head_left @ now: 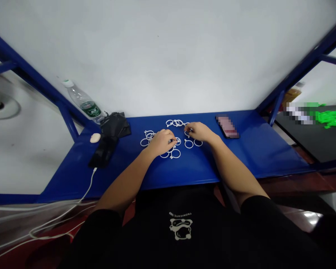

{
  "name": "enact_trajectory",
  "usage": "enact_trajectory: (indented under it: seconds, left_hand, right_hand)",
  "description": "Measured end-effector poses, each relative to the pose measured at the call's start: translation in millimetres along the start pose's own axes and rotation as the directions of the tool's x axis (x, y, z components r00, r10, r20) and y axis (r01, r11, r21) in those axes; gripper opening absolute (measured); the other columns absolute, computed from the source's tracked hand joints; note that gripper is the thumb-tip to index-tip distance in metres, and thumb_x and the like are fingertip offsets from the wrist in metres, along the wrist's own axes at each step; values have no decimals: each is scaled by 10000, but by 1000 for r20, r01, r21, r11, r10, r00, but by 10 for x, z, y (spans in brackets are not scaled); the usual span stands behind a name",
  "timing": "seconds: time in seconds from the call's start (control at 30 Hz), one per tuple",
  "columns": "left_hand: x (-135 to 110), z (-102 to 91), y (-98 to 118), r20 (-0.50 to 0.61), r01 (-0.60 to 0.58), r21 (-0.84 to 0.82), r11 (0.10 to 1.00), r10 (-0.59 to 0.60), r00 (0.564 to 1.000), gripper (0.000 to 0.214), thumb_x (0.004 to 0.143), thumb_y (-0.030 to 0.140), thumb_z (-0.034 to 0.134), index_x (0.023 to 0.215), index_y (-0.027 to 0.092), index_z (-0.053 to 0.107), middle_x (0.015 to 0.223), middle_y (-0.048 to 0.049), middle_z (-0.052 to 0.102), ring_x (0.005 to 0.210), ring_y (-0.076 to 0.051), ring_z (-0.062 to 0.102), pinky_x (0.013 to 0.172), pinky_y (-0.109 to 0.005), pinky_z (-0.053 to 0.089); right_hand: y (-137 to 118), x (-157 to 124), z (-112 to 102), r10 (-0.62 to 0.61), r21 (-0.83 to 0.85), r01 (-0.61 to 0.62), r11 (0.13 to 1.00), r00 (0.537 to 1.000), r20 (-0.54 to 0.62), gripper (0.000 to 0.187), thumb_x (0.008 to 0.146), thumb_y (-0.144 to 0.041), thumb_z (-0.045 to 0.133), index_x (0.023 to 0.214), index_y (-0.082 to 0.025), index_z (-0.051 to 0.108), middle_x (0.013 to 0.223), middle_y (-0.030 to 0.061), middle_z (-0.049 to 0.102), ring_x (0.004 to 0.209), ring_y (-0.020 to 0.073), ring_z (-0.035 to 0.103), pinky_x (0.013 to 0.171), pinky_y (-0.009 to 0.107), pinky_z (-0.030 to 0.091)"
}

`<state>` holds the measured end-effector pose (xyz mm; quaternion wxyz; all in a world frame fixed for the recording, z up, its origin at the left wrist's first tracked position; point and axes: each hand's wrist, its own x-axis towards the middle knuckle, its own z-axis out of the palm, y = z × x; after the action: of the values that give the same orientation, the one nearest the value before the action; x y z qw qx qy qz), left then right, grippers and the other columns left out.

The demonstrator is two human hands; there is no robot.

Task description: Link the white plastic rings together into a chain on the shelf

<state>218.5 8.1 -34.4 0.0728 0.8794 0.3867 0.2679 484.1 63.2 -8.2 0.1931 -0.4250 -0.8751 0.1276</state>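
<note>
Several white plastic curtain rings with small eyelets lie on a blue tabletop (190, 168). My left hand (161, 142) rests over the left cluster, its fingers curled and closed at a curtain ring (178, 141) beside the thumb. Part of that cluster is hidden under the palm. To the right, my right hand (198, 131) has its fingers bent in a pinch on another curtain ring (187, 133), which is partly covered. Two loose rings, one of them a separate curtain ring (188, 144), lie just below the right hand. Behind both hands is a short row of overlapping rings (176, 123).
A phone (227, 127) lies to the right. On the left are a black pouch-like item (112, 129), a plastic bottle (86, 104) against the wall, a pale rounded object (95, 138) and a white cable (91, 183). Blue frame bars (276, 108) border the tabletop on both sides.
</note>
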Motion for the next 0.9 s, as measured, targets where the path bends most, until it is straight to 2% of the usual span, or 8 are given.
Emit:
enact_trajectory:
  seconds: [0.13, 0.3, 0.4, 0.47, 0.57, 0.7, 0.8, 0.9]
  left_hand:
    - [7, 6, 2, -19, 8, -8, 1000, -9, 1000, 201, 1035, 356, 653, 910, 243, 764, 1024, -54, 749, 944, -226, 658, 934, -450, 548]
    - [5, 32, 8, -61, 14, 3, 1000, -14, 998, 146, 1021, 346, 676, 980, 246, 775, 1041, -60, 757, 967, -242, 662, 907, -450, 554]
    - [7, 39, 23, -90, 21, 12, 1000, -20, 996, 148, 1016, 344, 692, 1096, 242, 764, 1099, -66, 755, 1019, -254, 666, 941, -456, 555]
    - [8, 35, 39, -134, 39, 20, 999, -36, 990, 268, 1005, 347, 713, 1246, 229, 720, 1189, -86, 743, 1089, -276, 661, 979, -471, 548]
    - [7, 14, 58, -188, 72, 33, 997, -65, 980, 411, 1007, 358, 710, 1382, 204, 644, 1298, -126, 704, 1171, -310, 638, 1012, -493, 532]
    - [1, -24, 68, -158, 83, 62, 995, -73, 985, 212, 1053, 357, 623, 1170, 207, 715, 1231, -110, 712, 1106, -291, 640, 989, -477, 514]
    - [2, -35, 73, -150, 77, 90, 993, -63, 987, 218, 1071, 372, 587, 1007, 210, 718, 1162, -91, 724, 1044, -273, 637, 972, -466, 496]
    - [8, -25, 71, -164, 64, 94, 993, -48, 985, 245, 1082, 384, 571, 961, 221, 708, 1117, -78, 729, 1018, -264, 636, 960, -456, 486]
  right_hand:
    - [35, -26, -7, -33, -2, 33, 999, 998, 51, 355, 727, -49, 639, 982, -257, 773, 959, 19, 785, 770, 186, 659, 658, 299, 432]
    - [32, 1, 79, -32, -23, 36, 999, 991, 130, 240, 741, -93, 720, 913, -245, 788, 881, 36, 755, 744, 183, 632, 649, 296, 427]
    - [-79, 23, 102, -120, 51, 117, 992, 991, 59, 184, 845, -114, 657, 940, -218, 776, 934, 52, 752, 828, 190, 651, 752, 314, 484]
    - [-203, 21, 90, -203, 158, 203, 966, 979, -14, 172, 940, -160, 598, 991, -207, 756, 983, 56, 754, 910, 196, 662, 837, 338, 509]
    - [-399, -2, 79, -245, 311, 264, 913, 964, -101, 172, 1020, -249, 567, 1024, -209, 735, 1003, 50, 742, 888, 175, 650, 833, 333, 518]
    - [-537, -29, 127, -198, 415, 244, 876, 968, -152, 161, 1007, -288, 601, 1043, -209, 736, 937, 34, 718, 806, 162, 631, 759, 314, 507]
    - [-543, -30, 170, -165, 477, 217, 852, 975, -150, 160, 967, -265, 602, 1017, -201, 740, 902, 24, 720, 763, 152, 624, 727, 300, 496]
    - [-527, -24, 189, -151, 505, 203, 839, 978, -142, 168, 922, -224, 587, 990, -201, 739, 895, 20, 729, 735, 142, 617, 711, 290, 492]
